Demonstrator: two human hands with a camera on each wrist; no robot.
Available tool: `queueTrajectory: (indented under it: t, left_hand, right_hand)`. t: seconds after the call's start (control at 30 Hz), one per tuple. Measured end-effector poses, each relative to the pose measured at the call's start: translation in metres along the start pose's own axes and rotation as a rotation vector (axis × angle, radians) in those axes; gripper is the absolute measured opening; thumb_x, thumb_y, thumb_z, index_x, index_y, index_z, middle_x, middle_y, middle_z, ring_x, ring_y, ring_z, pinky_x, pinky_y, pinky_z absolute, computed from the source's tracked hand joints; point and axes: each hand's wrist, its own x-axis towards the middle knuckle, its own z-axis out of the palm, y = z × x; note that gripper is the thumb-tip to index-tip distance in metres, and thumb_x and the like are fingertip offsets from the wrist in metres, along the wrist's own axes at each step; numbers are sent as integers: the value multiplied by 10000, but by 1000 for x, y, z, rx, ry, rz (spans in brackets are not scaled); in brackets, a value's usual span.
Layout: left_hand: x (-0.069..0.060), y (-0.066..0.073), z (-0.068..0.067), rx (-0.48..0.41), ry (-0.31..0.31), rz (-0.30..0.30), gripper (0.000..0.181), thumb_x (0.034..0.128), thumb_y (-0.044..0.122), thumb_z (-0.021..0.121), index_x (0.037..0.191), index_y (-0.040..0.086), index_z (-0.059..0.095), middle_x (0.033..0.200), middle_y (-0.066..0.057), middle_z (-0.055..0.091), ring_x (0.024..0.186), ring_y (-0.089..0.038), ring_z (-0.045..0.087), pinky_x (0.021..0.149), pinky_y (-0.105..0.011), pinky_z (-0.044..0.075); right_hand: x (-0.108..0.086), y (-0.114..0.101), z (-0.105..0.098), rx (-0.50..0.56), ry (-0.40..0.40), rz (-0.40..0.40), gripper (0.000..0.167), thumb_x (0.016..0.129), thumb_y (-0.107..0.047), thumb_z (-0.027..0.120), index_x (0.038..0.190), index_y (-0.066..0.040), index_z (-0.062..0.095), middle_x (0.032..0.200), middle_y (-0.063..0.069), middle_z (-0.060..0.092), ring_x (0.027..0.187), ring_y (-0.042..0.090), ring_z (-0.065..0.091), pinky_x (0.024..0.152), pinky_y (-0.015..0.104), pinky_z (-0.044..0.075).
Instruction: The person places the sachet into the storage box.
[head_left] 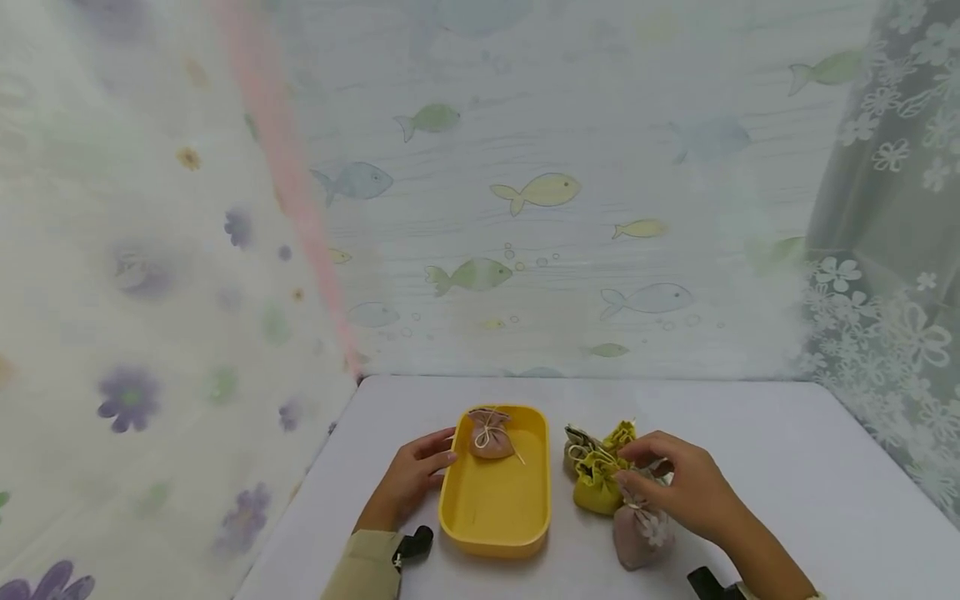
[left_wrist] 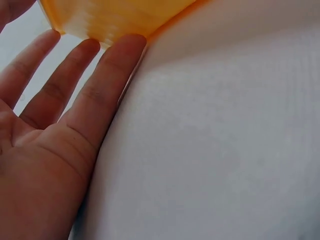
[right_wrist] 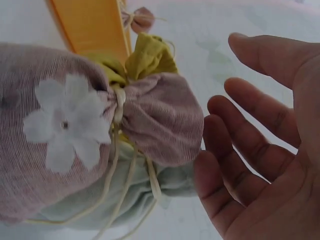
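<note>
The left hand [head_left: 412, 475] rests its fingertips against the left side of a yellow tray [head_left: 495, 508]; in the left wrist view its fingers [left_wrist: 92, 100] are spread and nearly straight. A small mauve drawstring pouch [head_left: 489, 446] with a cord bow lies at the tray's far end. Over a cluster of pouches right of the tray, the right hand [head_left: 690, 483] has its thumb and fingers apart, holding nothing. Nearest to it is a mauve pouch [right_wrist: 160, 120] with a white flower. Below that one, a pale green pouch [right_wrist: 120, 195] is partly hidden.
Mustard-yellow pouches [head_left: 596, 492] and a grey-beige pouch [head_left: 573, 450] crowd together between the tray and the right hand. Everything stands on a white table [head_left: 795, 467]. Fish-printed curtain [head_left: 540, 317] hangs behind it, with flowered sheets at both sides.
</note>
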Motion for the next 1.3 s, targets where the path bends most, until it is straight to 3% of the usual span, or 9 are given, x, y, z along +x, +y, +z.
queueTrajectory:
  t: [0.17,0.33,0.5,0.7,0.9,1.1,1.3]
  left_hand:
    - [0,2,-1,-5,-6,-2,607,911,334,802,1471,231,591,1502,-105,572,1244,-232,654,949,-354,608]
    - [1,3,-4,21,-4,1,606,916,348,796,1476,244,586,1503,-102,570,1252,-233,650,957,-356,605]
    - [0,4,-5,29,3,-4,618,915,348,798,1483,242,580,1508,-106,566,1246,-233,654,953,-359,606]
    - [4,4,-4,23,6,2,617,912,350,800,1478,232,584,1504,-101,570,1244,-226,652,956,-352,605]
    - [-1,-1,-2,22,15,-18,640,894,376,814,1475,238,587,1505,-97,570,1250,-224,650,964,-342,600]
    - [-4,-3,-1,16,28,-12,626,892,368,817,1464,235,600,1496,-91,577,1260,-226,647,955,-340,603]
    - [-3,-1,1,-5,6,12,628,902,350,811,1473,208,592,1503,-100,570,1267,-231,643,965,-352,600]
  right_hand:
    - [0,4,-10,30,-81,9,259,911,-357,799,1107,-202,730,1011,-88,721,887,18,643,692,256,563]
    - [2,10,-15,58,-193,18,315,919,-388,785,1151,-185,718,1051,-52,729,905,31,656,708,269,570]
    - [5,14,-15,56,-251,26,366,907,-397,797,1179,-167,711,1057,-65,726,929,51,673,740,267,588]
    - [7,14,-17,43,-283,42,343,905,-348,808,1182,-172,709,1048,-60,725,941,68,675,715,263,579]
    - [4,15,-14,5,-309,64,335,899,-334,813,1180,-182,715,1024,-87,718,899,31,640,637,245,511]
    - [4,14,-13,-3,-359,35,300,906,-327,805,1166,-203,724,1043,-104,713,859,21,625,667,253,536]
    - [4,15,-16,-34,-341,35,299,895,-321,816,1150,-184,737,993,-136,698,880,6,614,706,255,543]
